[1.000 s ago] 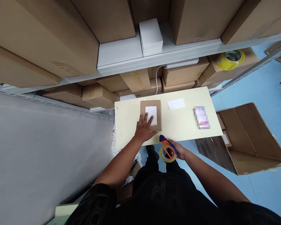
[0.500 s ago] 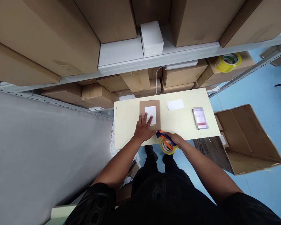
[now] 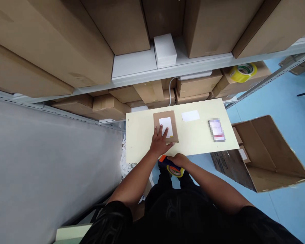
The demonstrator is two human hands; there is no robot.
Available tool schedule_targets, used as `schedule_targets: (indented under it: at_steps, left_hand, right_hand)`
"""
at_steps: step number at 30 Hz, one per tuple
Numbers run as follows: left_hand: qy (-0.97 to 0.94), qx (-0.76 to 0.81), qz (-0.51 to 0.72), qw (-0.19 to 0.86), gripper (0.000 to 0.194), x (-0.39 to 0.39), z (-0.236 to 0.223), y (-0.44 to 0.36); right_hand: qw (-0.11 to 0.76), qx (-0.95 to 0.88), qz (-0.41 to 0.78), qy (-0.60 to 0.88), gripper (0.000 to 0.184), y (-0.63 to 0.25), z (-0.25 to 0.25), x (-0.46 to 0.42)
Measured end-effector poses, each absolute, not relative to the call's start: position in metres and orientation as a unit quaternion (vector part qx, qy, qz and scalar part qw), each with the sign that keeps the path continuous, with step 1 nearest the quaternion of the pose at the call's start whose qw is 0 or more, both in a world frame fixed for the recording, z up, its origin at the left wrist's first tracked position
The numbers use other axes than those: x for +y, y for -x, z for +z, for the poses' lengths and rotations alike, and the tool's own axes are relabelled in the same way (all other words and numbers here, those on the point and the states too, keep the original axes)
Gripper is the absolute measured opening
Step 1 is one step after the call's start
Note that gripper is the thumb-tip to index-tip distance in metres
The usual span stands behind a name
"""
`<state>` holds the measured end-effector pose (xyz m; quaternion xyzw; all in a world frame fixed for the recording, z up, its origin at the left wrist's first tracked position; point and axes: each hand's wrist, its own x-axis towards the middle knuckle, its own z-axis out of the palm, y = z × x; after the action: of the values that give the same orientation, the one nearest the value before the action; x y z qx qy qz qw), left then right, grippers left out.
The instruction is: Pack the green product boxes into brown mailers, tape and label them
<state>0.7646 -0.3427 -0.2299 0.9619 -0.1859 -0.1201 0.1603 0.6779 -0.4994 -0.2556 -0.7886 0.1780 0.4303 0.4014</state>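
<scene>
A small brown cardboard box [image 3: 173, 120] with a white label on top lies on a pale yellow table [image 3: 142, 135]. My left hand [image 3: 159, 142] rests flat on the box's near left corner, fingers spread. My right hand [image 3: 178, 160] is closed round the handle of an orange and blue tape dispenser [image 3: 171, 167] with a yellow roll, held at the table's near edge just below the box.
A white slip [image 3: 190, 116] and a small printed packet [image 3: 216, 130] lie on the table to the right. An open cardboard carton [image 3: 266, 152] stands on the blue floor at right. Shelves with large cartons and a yellow tape roll [image 3: 243, 72] rise behind.
My right hand has carried the tape dispenser leftward along the table's near edge, to below the box. My left hand stays on the box.
</scene>
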Motion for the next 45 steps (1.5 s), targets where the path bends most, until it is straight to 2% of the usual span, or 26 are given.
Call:
schedule_targets:
  at_steps: [2, 4, 6, 7, 9, 12, 14, 16, 19, 23, 27, 30, 33, 35, 37, 41, 45]
  left_hand:
    - [-0.962, -0.182, -0.123, 0.163, 0.101, -0.34, -0.229, -0.766]
    - [-0.961, -0.185, -0.133, 0.158, 0.102, -0.337, -0.226, -0.766]
    - [-0.959, -0.194, -0.147, 0.143, 0.107, -0.336, -0.222, -0.766]
    - [-0.96, -0.196, -0.15, 0.131, 0.11, -0.337, -0.22, -0.765]
    - [-0.965, -0.189, -0.149, 0.099, 0.119, -0.345, -0.218, -0.762]
    - [-0.978, -0.152, -0.138, 0.042, 0.127, -0.364, -0.22, -0.756]
    - [-0.983, -0.135, -0.125, 0.018, 0.121, -0.376, -0.223, -0.753]
    - [-0.985, -0.13, -0.109, 0.01, 0.11, -0.382, -0.226, -0.75]
    - [-0.987, -0.129, -0.098, 0.002, 0.1, -0.382, -0.227, -0.748]
    - [-0.986, -0.12, -0.117, -0.021, 0.1, -0.38, -0.222, -0.75]
    - [-0.981, -0.103, -0.162, -0.028, 0.105, -0.382, -0.211, -0.747]
    - [-0.979, -0.078, -0.19, 0.016, 0.108, -0.382, -0.199, -0.736]
    - [-0.977, -0.066, -0.183, 0.087, 0.101, -0.374, -0.187, -0.725]
    - [-0.974, -0.074, -0.173, 0.128, 0.083, -0.362, -0.18, -0.727]
    - [-0.968, -0.088, -0.171, 0.161, 0.064, -0.345, -0.176, -0.744]
    - [-0.964, -0.075, -0.138, 0.213, 0.05, -0.311, -0.176, -0.807]
    - [-0.936, -0.005, -0.222, 0.274, 0.051, -0.293, -0.184, -0.852]
  right_hand:
    - [0.383, 0.192, 0.44, 0.789, 0.048, -0.669, -0.251, -0.523]
    - [0.402, 0.23, 0.44, 0.77, 0.047, -0.657, -0.244, -0.556]
    - [0.425, 0.265, 0.391, 0.772, 0.044, -0.647, -0.233, -0.588]
    - [0.41, 0.271, 0.365, 0.791, 0.045, -0.643, -0.227, -0.601]
    - [0.333, 0.259, 0.298, 0.856, 0.044, -0.643, -0.217, -0.617]
    - [0.169, 0.192, 0.2, 0.946, 0.044, -0.655, -0.213, -0.619]
    - [0.098, 0.143, 0.159, 0.972, 0.045, -0.668, -0.22, -0.612]
    - [0.067, 0.106, 0.135, 0.983, 0.043, -0.679, -0.231, -0.604]
    - [0.055, 0.073, 0.116, 0.989, 0.041, -0.69, -0.25, -0.596]
    - [0.065, 0.066, 0.114, 0.989, 0.04, -0.691, -0.26, -0.599]
    - [0.127, 0.057, 0.052, 0.989, 0.043, -0.68, -0.25, -0.611]
    - [0.256, 0.053, 0.052, 0.964, 0.043, -0.668, -0.238, -0.611]
    - [0.454, 0.11, 0.188, 0.864, 0.035, -0.661, -0.228, -0.593]
    - [0.566, 0.192, 0.29, 0.747, 0.038, -0.661, -0.224, -0.572]
    - [0.639, 0.263, 0.345, 0.636, 0.042, -0.665, -0.22, -0.55]
    - [0.702, 0.341, 0.339, 0.525, 0.042, -0.675, -0.219, -0.516]
    - [0.711, 0.392, 0.296, 0.503, 0.046, -0.682, -0.22, -0.502]
